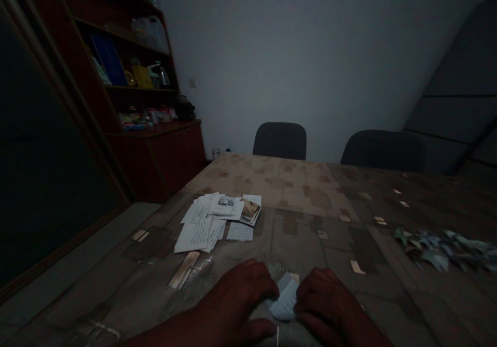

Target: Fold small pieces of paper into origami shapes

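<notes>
Dim grey walls (272,52) and a dark red wooden shelf cabinet (155,155) surround our patterned beige bench (295,191). Our left hand (240,298) and right hand (322,305) curl inward, gripping a folded pale-blue paper slip (286,298) between them; loose white papers (205,228) lie ahead, torn grey-green paper scraps (442,248) rightward.

Head-worn camera: looks forward and down across a patterned tablecloth (295,181) from its near side. Near field: left hand (243,298) and right hand (330,303), low in frame. Far field: two dark office chairs (279,141), wall (295,52). Frame left: wooden shelving unit (135,77), seen obliquely.
</notes>
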{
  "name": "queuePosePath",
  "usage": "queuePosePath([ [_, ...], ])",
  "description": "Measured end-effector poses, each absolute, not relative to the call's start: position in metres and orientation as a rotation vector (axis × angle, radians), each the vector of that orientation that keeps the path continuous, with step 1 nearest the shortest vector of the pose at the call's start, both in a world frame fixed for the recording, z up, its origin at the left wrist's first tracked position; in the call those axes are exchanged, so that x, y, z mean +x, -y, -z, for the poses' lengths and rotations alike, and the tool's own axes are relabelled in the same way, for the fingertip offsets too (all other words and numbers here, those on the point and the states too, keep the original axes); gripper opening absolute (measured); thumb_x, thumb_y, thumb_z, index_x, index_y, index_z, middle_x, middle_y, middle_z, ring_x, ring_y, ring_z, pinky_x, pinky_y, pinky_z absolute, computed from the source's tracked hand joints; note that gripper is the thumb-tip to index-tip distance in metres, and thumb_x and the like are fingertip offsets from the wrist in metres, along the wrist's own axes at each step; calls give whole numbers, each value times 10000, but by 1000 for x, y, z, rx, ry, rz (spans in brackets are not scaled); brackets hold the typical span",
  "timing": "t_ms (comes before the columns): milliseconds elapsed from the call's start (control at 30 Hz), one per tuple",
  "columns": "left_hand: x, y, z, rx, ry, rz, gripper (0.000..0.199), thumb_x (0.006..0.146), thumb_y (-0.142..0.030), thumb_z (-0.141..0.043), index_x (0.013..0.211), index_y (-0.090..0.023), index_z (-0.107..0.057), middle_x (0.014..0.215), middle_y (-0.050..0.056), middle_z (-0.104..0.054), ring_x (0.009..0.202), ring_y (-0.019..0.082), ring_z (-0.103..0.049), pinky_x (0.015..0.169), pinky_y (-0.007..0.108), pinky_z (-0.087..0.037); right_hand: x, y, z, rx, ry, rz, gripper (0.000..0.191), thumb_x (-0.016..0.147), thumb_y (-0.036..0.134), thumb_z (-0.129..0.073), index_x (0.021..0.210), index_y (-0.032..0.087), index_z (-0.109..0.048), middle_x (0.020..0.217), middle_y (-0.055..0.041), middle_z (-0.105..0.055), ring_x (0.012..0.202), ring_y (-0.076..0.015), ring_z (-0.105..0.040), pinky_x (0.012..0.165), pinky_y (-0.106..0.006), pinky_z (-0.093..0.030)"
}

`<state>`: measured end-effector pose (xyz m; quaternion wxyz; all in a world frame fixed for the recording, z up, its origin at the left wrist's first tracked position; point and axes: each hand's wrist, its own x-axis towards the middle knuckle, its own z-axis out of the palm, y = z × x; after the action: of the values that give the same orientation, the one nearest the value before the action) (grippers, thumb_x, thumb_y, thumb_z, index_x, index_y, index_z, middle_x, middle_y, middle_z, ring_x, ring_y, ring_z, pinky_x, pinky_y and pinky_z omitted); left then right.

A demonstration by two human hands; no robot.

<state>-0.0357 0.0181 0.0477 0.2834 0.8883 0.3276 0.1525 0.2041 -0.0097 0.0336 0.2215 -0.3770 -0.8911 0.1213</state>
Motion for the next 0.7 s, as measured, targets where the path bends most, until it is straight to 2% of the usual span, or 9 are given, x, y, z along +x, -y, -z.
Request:
queuePosePath([
  [100,-27,-14,-31,2410,-945,-443,320,736,-326,-751,1014,-221,-632,1006,48,-622,932,244,-539,797,339,-394,203,12,-31,-1096,2407,-399,109,869,162,-622,794,219,-675,780,-15,-708,761,-188,-629,721,-319,-459],
  [233,-21,-11,-24,2420,-1040,-496,145,814,-202,-664,956,-220,-640,979,34,-619,930,224,-538,790,328,-372,204,11,-26,-1163,2373,-452,110,849,125,-630,792,216,-656,811,-10,-685,794,-194,-612,736,-337,-450],
  [367,-18,-10,-26,2418,-1105,-549,51,860,-177,-603,883,-192,-646,918,34,-630,894,211,-547,795,337,-362,205,6,-19,-1244,2330,-412,146,876,160,-616,735,197,-609,745,-14,-643,741,-197,-588,686,-342,-441],
  [533,-12,-12,-27,2379,-1185,-576,111,873,-229,-605,789,-178,-655,839,33,-635,841,207,-552,754,333,-356,203,4,-16,-1320,2263,-430,183,871,165,-589,689,184,-578,709,-11,-626,722,-200,-592,678,-350,-428],
  [700,-12,-14,-23,2370,-1212,-607,54,822,-196,-651,770,-182,-648,835,26,-633,846,209,-547,755,331,-341,202,3,-15,-1383,2236,-440,264,919,193,-536,655,187,-554,686,4,-621,712,-185,-590,697,-348,-411],
])
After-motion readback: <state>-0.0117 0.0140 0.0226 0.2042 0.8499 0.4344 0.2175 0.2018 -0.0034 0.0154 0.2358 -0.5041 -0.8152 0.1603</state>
